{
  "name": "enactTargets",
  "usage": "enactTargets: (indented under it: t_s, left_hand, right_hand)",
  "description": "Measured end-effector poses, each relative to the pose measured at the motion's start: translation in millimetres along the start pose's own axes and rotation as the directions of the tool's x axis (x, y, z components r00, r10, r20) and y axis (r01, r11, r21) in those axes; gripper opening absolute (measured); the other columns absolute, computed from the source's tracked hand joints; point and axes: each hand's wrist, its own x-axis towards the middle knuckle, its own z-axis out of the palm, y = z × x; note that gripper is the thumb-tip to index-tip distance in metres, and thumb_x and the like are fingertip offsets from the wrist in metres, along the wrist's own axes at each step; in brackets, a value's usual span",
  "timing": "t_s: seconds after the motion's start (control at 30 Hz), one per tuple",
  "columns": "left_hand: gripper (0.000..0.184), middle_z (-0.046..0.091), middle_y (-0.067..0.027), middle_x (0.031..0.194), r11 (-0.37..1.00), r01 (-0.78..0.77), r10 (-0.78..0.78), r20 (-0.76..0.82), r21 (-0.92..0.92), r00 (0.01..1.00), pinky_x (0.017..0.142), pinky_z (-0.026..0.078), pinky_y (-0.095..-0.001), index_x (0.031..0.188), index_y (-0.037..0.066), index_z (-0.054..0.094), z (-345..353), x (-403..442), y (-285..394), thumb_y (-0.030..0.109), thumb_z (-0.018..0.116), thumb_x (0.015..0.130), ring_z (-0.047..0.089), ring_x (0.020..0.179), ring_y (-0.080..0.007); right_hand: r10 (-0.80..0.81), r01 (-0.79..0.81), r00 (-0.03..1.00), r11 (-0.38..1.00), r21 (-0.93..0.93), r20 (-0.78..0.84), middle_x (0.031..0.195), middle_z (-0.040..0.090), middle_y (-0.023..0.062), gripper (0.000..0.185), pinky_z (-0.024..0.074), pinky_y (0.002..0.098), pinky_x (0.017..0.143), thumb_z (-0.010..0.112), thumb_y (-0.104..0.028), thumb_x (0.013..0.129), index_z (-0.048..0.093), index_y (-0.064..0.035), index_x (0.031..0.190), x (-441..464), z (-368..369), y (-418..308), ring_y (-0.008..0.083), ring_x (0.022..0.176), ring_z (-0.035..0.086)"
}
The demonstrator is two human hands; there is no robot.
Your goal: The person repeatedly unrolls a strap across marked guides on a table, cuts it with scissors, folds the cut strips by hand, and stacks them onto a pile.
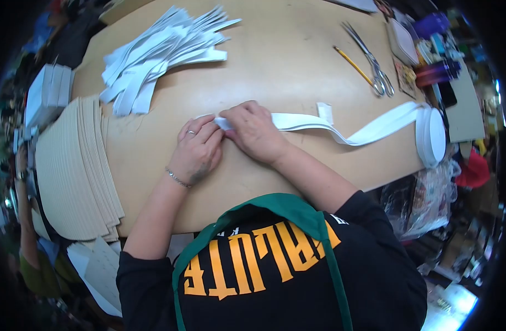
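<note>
White strips (302, 121) run from a white roll (431, 137) at the table's right edge to my hands near the middle. My right hand (252, 129) is closed on the strips near their left end, fingers bent over them. My left hand (199, 144), with a ring and a bracelet, pinches the end of the strips just beside the right fingertips. The fingers partly hide that end. A small white piece (324, 113) lies against the strips' upper side. Beyond my left hand rests a pile of cut white strips (165, 55).
Scissors (369, 58) and a yellow pencil (353, 65) lie at the upper right of the table (275, 60). Stacked beige sheets (74, 171) and a white box (49, 94) are at the left. Pouches and bottles crowd the right edge. Another person's arm (26, 220) shows at far left.
</note>
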Motion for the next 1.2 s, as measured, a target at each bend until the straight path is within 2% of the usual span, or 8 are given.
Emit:
enactTargets:
  t_s: [0.17,0.3,0.47,0.6,0.7,0.97,1.1,1.2]
  left_hand:
    - [0.017,0.056,-0.0159,0.100,1.000,-0.015,0.012,0.358,0.004,0.934,0.083,0.046,-0.0351,0.086,-0.004,0.058,-4,9,4,0.001,0.056,0.070,0.055,0.096,-0.0298]
    - [0.009,0.051,-0.0126,0.084,0.981,-0.143,0.077,0.417,0.129,0.906,0.070,0.049,-0.0319,0.077,-0.001,0.054,-8,21,10,0.007,0.052,0.075,0.056,0.083,-0.0250]
    - [0.025,0.052,-0.0151,0.082,0.989,0.032,-0.101,0.511,0.143,0.854,0.067,0.051,-0.0340,0.097,-0.002,0.053,-13,39,30,0.007,0.055,0.073,0.059,0.075,-0.0282]
    - [0.046,0.053,-0.0162,0.084,0.984,0.056,-0.137,0.519,0.169,0.844,0.066,0.051,-0.0361,0.115,-0.001,0.048,-10,39,37,0.006,0.057,0.071,0.060,0.074,-0.0299]
    - [0.051,0.052,-0.0168,0.087,0.977,0.126,-0.201,0.545,0.173,0.814,0.066,0.050,-0.0378,0.120,0.003,0.045,-11,37,41,0.006,0.057,0.071,0.058,0.075,-0.0313]
    - [0.051,0.052,-0.0157,0.090,0.965,0.165,-0.248,0.516,0.202,0.820,0.065,0.050,-0.0379,0.121,0.006,0.049,-8,34,45,0.005,0.056,0.071,0.058,0.076,-0.0303]
    - [0.050,0.052,-0.0159,0.092,0.965,0.158,-0.247,0.531,0.207,0.810,0.066,0.050,-0.0372,0.121,0.005,0.049,-10,37,46,0.006,0.056,0.071,0.058,0.075,-0.0301]
    - [0.049,0.052,-0.0159,0.092,0.966,0.147,-0.238,0.522,0.211,0.819,0.066,0.050,-0.0370,0.121,0.005,0.049,-11,36,47,0.007,0.056,0.072,0.059,0.075,-0.0299]
  right_hand:
    - [-0.054,0.053,0.998,0.994,-0.097,-0.015,0.119,0.050,0.0112,0.044,0.0326,0.0440,0.095,0.062,-0.018,0.073,0.050,-0.0117,0.115,-15,-39,0,0.0296,0.116,0.041]
    - [0.144,-0.137,0.990,0.946,-0.295,0.004,0.124,0.048,0.0139,0.052,0.0311,0.0456,0.097,0.062,-0.010,0.066,0.050,-0.0104,0.117,-75,-133,30,0.0315,0.120,0.040]
    - [0.337,-0.284,0.933,0.903,-0.322,0.123,0.089,0.056,0.0107,0.024,0.0408,0.0388,0.081,0.061,-0.007,0.064,0.052,-0.0081,0.087,-120,-159,89,0.0287,0.090,0.053]
    - [-0.038,-0.008,0.996,0.876,-0.482,-0.085,0.073,0.053,0.0103,0.016,0.0425,0.0391,0.072,0.058,-0.005,0.067,0.044,-0.0063,0.075,-111,-179,105,0.0295,0.074,0.053]
    - [-0.049,-0.043,0.980,0.894,-0.445,-0.193,0.073,0.052,0.0111,0.011,0.0421,0.0398,0.072,0.053,-0.003,0.070,0.045,-0.0059,0.077,-112,-188,135,0.0302,0.074,0.053]
    - [-0.056,-0.103,0.971,0.776,-0.622,-0.231,0.088,0.053,0.0092,0.014,0.0397,0.0395,0.081,0.049,-0.001,0.071,0.048,-0.0074,0.083,-151,-203,209,0.0296,0.087,0.053]
    - [0.196,-0.204,0.977,0.771,-0.604,-0.081,0.097,0.053,0.0091,0.017,0.0376,0.0420,0.083,0.050,-0.001,0.068,0.047,-0.0079,0.084,-159,-215,201,0.0306,0.096,0.049]
    - [0.311,-0.294,0.949,0.829,-0.476,-0.045,0.119,0.050,0.0111,0.039,0.0312,0.0448,0.096,0.057,-0.003,0.064,0.053,-0.0102,0.103,-149,-236,146,0.0310,0.116,0.042]
